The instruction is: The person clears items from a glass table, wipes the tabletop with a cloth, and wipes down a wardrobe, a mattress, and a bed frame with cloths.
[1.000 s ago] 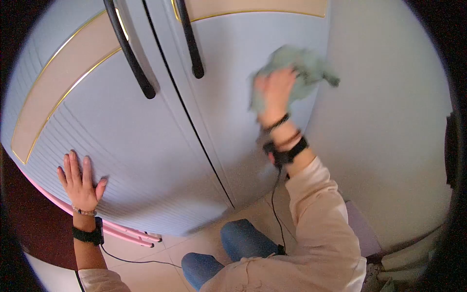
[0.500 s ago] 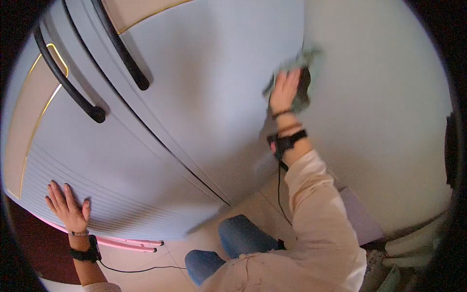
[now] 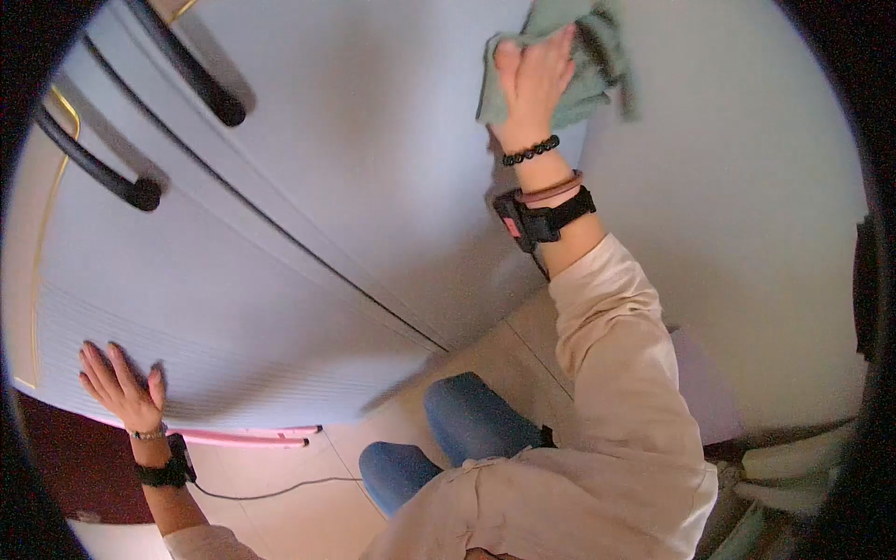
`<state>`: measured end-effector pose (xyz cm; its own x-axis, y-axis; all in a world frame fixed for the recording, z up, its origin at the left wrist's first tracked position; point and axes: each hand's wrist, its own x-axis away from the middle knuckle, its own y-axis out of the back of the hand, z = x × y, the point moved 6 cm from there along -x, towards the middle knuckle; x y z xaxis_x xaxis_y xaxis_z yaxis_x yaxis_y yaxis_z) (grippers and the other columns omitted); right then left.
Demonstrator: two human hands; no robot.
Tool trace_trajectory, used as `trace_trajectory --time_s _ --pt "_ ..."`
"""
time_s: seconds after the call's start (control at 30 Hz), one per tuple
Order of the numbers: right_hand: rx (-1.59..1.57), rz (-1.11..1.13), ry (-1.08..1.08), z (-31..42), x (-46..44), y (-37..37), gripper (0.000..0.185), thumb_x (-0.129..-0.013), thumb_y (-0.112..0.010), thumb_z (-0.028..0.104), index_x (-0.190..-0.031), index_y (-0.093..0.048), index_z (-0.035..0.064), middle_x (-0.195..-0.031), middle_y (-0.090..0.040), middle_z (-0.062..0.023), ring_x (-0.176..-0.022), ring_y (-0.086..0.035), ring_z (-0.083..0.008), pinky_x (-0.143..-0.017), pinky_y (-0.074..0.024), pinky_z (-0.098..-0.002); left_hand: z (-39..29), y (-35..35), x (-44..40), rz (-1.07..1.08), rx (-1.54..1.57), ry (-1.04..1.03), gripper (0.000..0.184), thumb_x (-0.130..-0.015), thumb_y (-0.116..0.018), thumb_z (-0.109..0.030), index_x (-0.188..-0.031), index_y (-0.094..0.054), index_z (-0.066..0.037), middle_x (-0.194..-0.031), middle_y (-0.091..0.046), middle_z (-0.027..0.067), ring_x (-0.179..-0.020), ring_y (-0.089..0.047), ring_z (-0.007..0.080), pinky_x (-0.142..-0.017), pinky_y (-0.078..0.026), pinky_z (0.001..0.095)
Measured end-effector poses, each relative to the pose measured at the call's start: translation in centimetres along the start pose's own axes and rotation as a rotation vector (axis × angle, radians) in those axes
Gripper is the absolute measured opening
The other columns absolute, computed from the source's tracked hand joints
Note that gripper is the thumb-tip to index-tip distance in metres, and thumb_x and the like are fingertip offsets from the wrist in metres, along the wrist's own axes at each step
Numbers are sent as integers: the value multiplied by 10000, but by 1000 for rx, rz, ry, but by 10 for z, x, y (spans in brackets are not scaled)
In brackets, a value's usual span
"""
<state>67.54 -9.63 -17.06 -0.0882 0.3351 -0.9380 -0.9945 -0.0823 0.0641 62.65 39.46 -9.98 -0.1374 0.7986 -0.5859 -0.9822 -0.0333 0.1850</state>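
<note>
A large pale blue double-door unit, which looks like a refrigerator (image 3: 373,140), fills much of the view. My right hand (image 3: 534,84) presses a green cloth (image 3: 577,101) against it, high up at the edge where the front meets the side. The cloth bunches under and around the fingers, and its right end is blurred. At lower left, my left hand (image 3: 121,387) lies flat on the ribbed lower part of the other door, fingers spread, holding nothing.
Two black door handles (image 3: 191,70) stick out at upper left. Pink rails (image 3: 243,436) lie below the left door. A purple flat-sided object (image 3: 702,387) and bundled fabric (image 3: 798,476) sit at lower right. A thin cable (image 3: 271,492) trails from my left wrist.
My right hand has moved upward along the edge with the green cloth, which now spreads wider around it. My left hand stays flat on the door. The view has shifted slightly.
</note>
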Motion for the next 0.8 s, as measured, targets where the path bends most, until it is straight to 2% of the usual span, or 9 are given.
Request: trace_trajectory --time_s 0.1,0.17,0.23,0.33,0.43,0.57,0.67,0.73,0.8 --pt "18 -23 -26 38 44 -14 646 -737 -472 425 -1056 -440 -136 -1258 -300 -290 -1212 -207 -421 -942 -138 -595 0 2 0 -44 15 -12 594 -856 -322 -460 -1280 -323 -44 -1301 -285 251 -1219 -260 383 -1006 -129 477" --pt "-173 225 81 90 126 -5 585 -694 -512 427 -1000 -520 -71 -1239 -351 -258 -1178 -258 -422 -905 -174 -618 1 -1 4 -50 32 -21 609 -847 -335 -469 -1285 -316 -46 -1309 -271 249 -1229 -244 378 -1009 -116 471" --pt "-252 1045 360 126 224 -13 407 -698 -531 378 -940 -577 55 -1052 -539 -121 -1089 -416 -277 -828 -306 -574 2 0 4 -37 54 -11 623 -830 -378 -467 -1288 -314 -49 -1309 -272 249 -1229 -242 376 -1010 -101 469" --pt "-492 1492 639 132 285 -24 309 -738 -501 259 -960 -557 50 -960 -565 -122 -912 -530 -271 -786 -420 -423 4 -5 6 -61 88 -16 631 -811 -419 -479 -1276 -345 -59 -1320 -271 226 -1240 -237 352 -1016 -73 455" --pt "-573 1035 502 144 235 -37 289 -724 -475 172 -952 -536 3 -910 -554 -176 -853 -538 -317 -742 -455 -401 6 -12 15 -46 116 51 618 -794 -439 -505 -1261 -387 -104 -1327 -287 187 -1239 -258 301 -1021 -52 413" --pt "-306 250 531 223 111 5 375 -668 -550 314 -944 -567 60 -935 -551 -124 -998 -468 -316 -743 -421 -455 -3 -20 1 -40 116 58 590 -768 -492 -449 -1247 -398 -116 -1318 -305 175 -1217 -279 315 -978 -137 461" --pt "-312 468 631 272 157 -15 388 -720 -511 332 -1026 -542 94 -1034 -525 -114 -1043 -441 -291 -802 -389 -451 -19 -10 -24 73 -127 37 481 -849 -342 -344 -1174 -452 -6 -1218 -402 249 -1138 -384 386 -975 -232 436" --pt "-445 677 704 296 215 -27 399 -790 -456 295 -1132 -485 93 -1154 -473 -119 -1097 -406 -271 -886 -349 -425 -23 -15 -28 105 -32 77 502 -858 -279 -364 -1191 -450 -30 -1278 -338 236 -1214 -299 337 -1014 -91 443" --pt "-1241 1051 653 306 326 -29 435 -839 -391 218 -1243 -360 60 -1226 -412 -126 -1136 -384 -252 -960 -294 -375 -17 -9 -18 56 -50 82 497 -850 -289 -377 -1185 -466 -54 -1275 -351 223 -1208 -313 331 -1011 -109 442"
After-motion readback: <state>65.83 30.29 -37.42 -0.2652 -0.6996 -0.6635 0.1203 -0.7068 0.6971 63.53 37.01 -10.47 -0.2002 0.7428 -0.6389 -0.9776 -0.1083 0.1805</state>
